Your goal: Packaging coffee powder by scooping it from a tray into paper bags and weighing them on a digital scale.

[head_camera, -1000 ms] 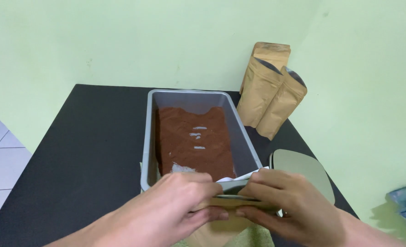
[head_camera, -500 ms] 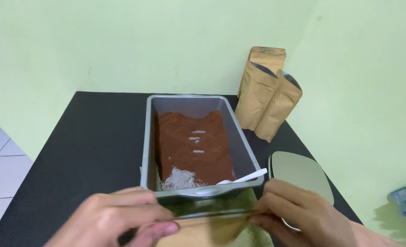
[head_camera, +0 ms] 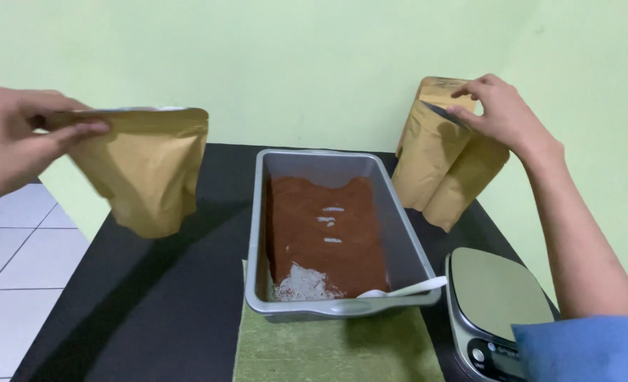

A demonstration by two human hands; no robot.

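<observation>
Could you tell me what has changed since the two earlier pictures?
The hands parted: the left hand lifted the brown pouch up and leftward, off the table; the right hand reached back to the standing pouches. The grey tray of brown powder, white scoop and scale stayed put.

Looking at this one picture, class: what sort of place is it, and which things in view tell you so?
Probably a small home or workshop packing station for a ground product. A grey tray of reddish-brown powder sits beside a digital scale, and each hand, left hand and right hand, grips a kraft pouch.
</observation>
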